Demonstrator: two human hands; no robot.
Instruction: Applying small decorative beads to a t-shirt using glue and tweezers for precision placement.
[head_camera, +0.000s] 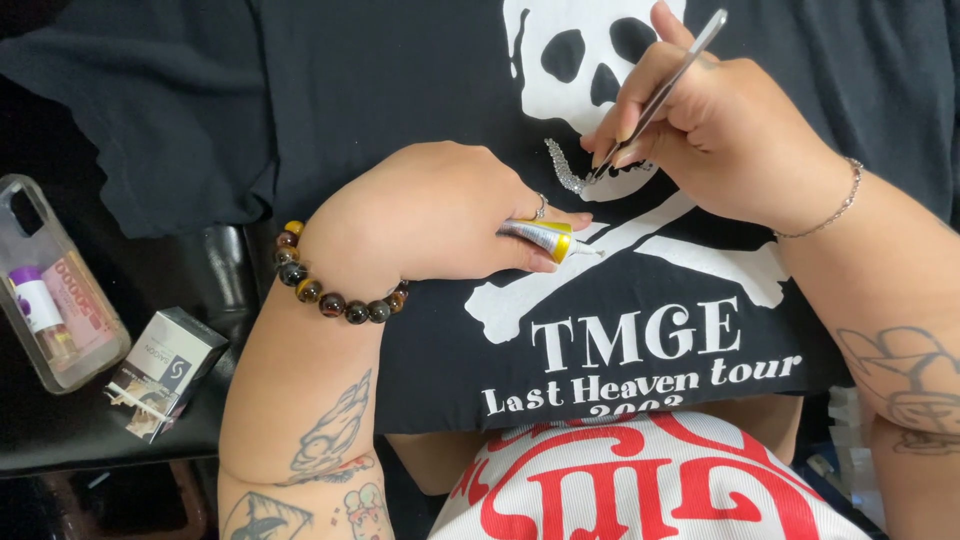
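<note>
Here, well off to the outer side of the left hand, a clear phone case (50, 290) lies on the dark surface with a small purple-capped bottle (38, 305) and a pinkish banknote showing through it, and a small grey and white box (165, 372) sits just beside it, nearer the left forearm. The left hand (430, 215), with a bracelet of brown and amber beads (335, 298) at its wrist and a ring on one finger, is curled shut around a small glue tube (540, 238); the tube's yellow collar and thin nozzle stick out past the fingertips and point toward the right hand. Under both hands a black T-shirt (400, 90) is spread flat, printed with a white skull and crossbones. Just above the left thumb a short curved row of clear rhinestones (563, 168) lies along the skull's lower edge. The right hand (720, 130), wearing a thin chain bracelet (835, 205), pinches metal tweezers (655, 100) between thumb and fingers, and their tips rest at the end of the rhinestone row. Whether the tips hold a stone cannot be told.
</note>
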